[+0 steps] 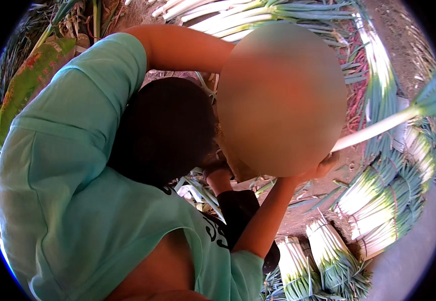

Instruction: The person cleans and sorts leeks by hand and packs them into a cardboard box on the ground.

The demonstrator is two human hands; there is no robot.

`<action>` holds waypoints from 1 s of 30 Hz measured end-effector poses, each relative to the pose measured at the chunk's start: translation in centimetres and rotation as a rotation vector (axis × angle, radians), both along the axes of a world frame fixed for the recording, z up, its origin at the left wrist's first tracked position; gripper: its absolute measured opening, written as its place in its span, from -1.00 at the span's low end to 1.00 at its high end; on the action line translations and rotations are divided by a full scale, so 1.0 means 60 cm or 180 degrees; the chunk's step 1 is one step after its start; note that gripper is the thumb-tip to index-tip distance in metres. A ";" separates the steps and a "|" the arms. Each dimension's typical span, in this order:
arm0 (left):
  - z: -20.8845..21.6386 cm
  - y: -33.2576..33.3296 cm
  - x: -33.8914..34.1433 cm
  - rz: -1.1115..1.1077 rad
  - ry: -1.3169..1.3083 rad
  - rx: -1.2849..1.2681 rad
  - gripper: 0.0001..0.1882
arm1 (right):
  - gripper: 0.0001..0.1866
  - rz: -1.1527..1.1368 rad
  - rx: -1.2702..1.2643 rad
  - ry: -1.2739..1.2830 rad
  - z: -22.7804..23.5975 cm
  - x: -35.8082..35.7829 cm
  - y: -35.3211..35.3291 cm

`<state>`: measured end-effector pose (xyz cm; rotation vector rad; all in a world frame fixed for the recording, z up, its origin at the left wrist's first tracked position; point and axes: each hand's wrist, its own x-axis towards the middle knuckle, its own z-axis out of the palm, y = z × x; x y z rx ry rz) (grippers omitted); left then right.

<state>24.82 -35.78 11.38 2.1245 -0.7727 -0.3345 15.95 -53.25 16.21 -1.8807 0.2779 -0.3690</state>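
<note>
A blurred oval patch covers the middle of the view, where my two arms meet. My right hand shows only in part at its lower right edge, the fingers curled closed. Beside those fingers a long green onion sticks out to the right, white stalk near the hand and green leaves at the far end. It appears gripped in my right hand, though the blur covers most of the hold. My left forearm reaches in from the upper left, its hand hidden by the blur.
Tied bundles of green onions lie at the right, with more bundles at the lower right. Loose green onions are spread along the top. A broad green leaf lies at the upper left. Leaf scraps litter the brown ground.
</note>
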 end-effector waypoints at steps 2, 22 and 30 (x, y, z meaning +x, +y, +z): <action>-0.158 0.016 -0.063 -0.0708 -0.0325 -0.0045 -0.76 | -0.52 -0.0261 0.0234 0.0400 -0.063 0.019 0.017; -0.318 0.062 -0.177 -0.1085 -0.0143 0.0930 -0.59 | -0.35 0.0790 0.0109 0.1903 -0.392 -0.119 0.083; -0.328 0.073 -0.187 -0.0872 -0.0021 0.0679 -0.54 | -0.36 0.1429 -0.0615 0.2194 -0.405 -0.112 0.061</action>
